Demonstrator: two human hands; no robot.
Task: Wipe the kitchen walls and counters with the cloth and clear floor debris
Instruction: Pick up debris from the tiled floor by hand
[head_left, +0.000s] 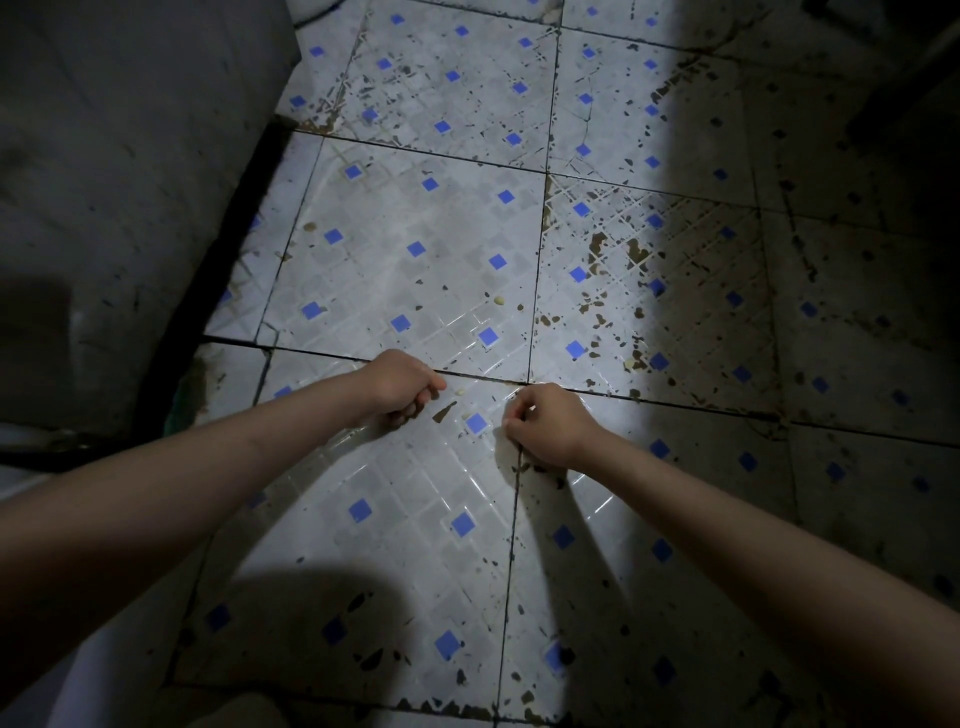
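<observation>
On the tiled floor (415, 249), two hands: left hand (400, 384) curled; right hand (550, 426) curled; contents untellable.

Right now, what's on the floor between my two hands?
In the head view, between left hand and right hand: a pale crumb, a dark stain and a blue tile square.

Single head-worn view, wide-angle, looking steeply down and slightly forward at tiled floor (415, 249). Both forearms enter from lower corners, left hand (400, 387) and right hand (550, 426) near frame centre, low over floor. Grey wall (119, 171) fills upper left (edges curve from lens distortion). Only central strip lit; right side dark.
</observation>
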